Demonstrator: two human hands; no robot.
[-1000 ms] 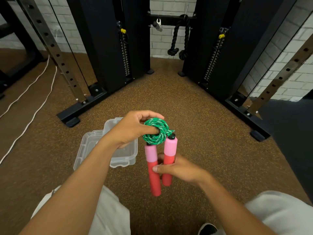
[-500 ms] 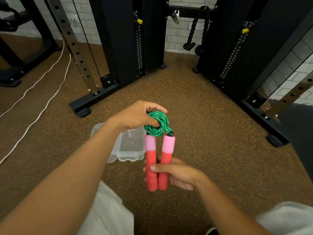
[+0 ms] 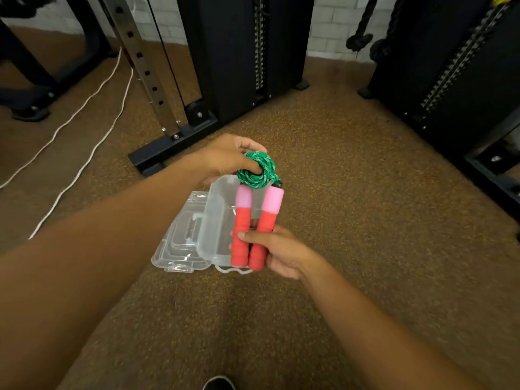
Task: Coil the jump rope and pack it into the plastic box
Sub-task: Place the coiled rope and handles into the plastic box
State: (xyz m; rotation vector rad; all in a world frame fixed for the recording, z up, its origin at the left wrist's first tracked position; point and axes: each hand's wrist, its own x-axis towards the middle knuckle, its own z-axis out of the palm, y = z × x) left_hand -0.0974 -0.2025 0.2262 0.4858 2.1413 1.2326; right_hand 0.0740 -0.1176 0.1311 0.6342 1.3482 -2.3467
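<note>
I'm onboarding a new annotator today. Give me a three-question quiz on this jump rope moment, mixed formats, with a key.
1. True or false: the green rope coil already lies inside the plastic box.
2. Which hand grips the two red handles? A) left hand B) right hand C) both
3. Fill in: the box stands on the floor with its lid ____.

Key:
1. False; the left hand holds the coil above the box.
2. B, the right hand.
3. Open.

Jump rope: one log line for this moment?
left hand pinches coiled green rope | right hand holds both handles | plastic box open below
</note>
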